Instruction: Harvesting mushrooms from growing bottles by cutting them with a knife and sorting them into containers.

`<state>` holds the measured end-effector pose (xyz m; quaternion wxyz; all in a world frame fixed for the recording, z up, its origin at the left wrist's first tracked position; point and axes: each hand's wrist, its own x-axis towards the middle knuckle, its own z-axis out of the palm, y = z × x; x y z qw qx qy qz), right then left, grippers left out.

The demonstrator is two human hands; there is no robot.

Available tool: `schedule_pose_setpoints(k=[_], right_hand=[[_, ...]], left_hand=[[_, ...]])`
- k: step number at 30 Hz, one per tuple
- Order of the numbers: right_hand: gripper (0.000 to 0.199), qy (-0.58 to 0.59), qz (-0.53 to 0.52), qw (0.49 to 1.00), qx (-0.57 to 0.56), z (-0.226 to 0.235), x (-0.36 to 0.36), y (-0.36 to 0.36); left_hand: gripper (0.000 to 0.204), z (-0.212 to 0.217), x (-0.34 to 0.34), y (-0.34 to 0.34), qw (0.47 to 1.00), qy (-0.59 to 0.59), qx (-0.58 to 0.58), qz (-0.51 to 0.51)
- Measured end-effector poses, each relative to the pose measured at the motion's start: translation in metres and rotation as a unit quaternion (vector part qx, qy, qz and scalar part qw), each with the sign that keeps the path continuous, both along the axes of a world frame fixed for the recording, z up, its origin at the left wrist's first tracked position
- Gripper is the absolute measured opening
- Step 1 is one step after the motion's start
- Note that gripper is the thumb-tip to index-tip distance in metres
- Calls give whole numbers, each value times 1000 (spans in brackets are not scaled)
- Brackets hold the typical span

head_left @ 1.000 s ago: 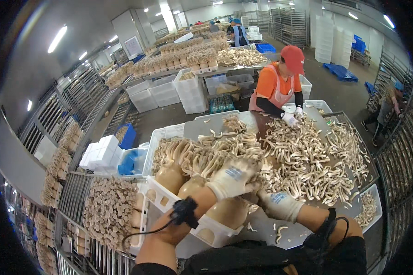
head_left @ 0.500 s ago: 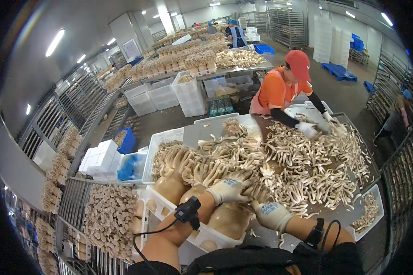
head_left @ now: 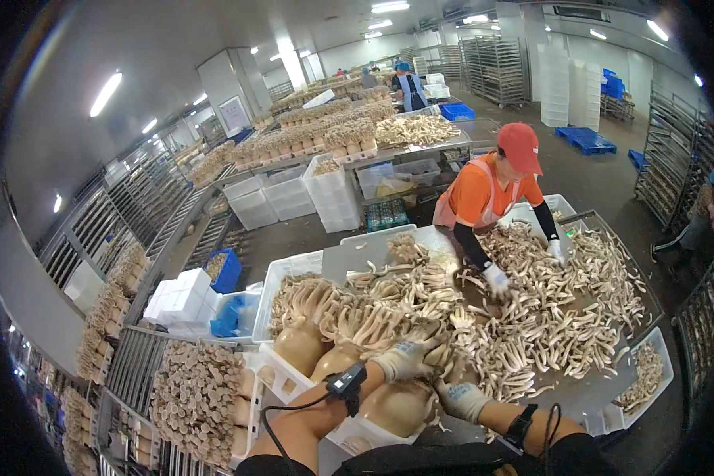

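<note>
My left hand point(head_left: 404, 361), in a whitish work glove, closes over a bunch of long-stemmed mushrooms point(head_left: 446, 358) at the front of the metal bench. My right hand point(head_left: 462, 401), gloved too, grips the lower side of that bunch; its fingertips are partly hidden among the stems. Under my left forearm is a white crate point(head_left: 287, 382) holding rounded tan bottles point(head_left: 394, 408) with mushroom clusters point(head_left: 373, 324) growing from them. Loose mushrooms point(head_left: 555, 317) are heaped across the bench to the right.
Across the bench a co-worker in orange point(head_left: 484, 190) handles mushrooms with gloved hands. A white tub point(head_left: 646, 373) of small pieces stands at the right edge. At left are a roller rack point(head_left: 131, 361), a full mushroom tray point(head_left: 194, 389) and stacked white boxes point(head_left: 186, 297).
The view has tilted slightly upward. My hands stay on the mushroom bunch, with little movement. The co-worker's gloved hands have come nearer to me over the heap.
</note>
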<state>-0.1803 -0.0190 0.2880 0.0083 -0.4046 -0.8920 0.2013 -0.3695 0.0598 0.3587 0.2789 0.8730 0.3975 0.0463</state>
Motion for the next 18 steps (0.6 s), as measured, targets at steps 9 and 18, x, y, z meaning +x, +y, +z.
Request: schedule_pose_setpoints(k=[9, 18], right_hand=[[22, 7, -60, 998, 14, 0, 34, 24], [20, 3, -3, 996, -88, -25, 12, 32]], left_hand=[[69, 4, 63, 49, 996, 87, 12, 10], [73, -6, 77, 66, 991, 129, -14, -13]])
